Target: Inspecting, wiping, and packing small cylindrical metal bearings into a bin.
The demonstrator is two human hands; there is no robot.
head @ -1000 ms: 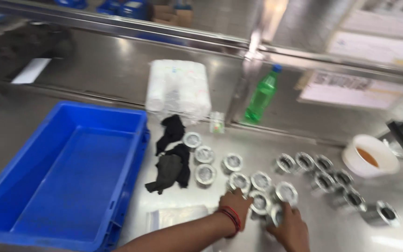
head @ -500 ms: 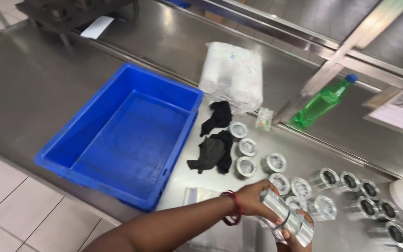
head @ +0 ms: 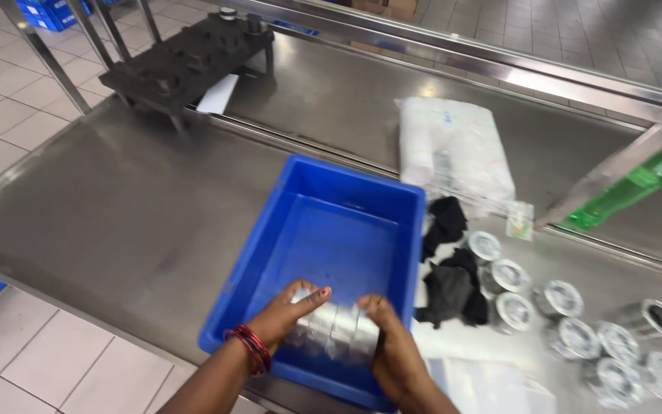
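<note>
Our hands have carried the row of metal rings (head: 331, 326) into the blue bin (head: 346, 230); left hand (head: 285, 310) and right hand (head: 392, 345) fingers clamp its ends, seemingly four rings. We'd keep squeezing inward, lowering level.

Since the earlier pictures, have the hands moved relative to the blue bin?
Yes. The left hand and right hand, holding a row of metal cylinders, moved left from the table into the blue bin.

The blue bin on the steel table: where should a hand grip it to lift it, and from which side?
Take the blue bin by the rim of its two long sides, coming in from above with one hand on each. The rim runs as a flat lip all round, and the left side has open table beside it. On the right, the black cloth lies against the wall, so I would probably reach in just behind it.
</note>
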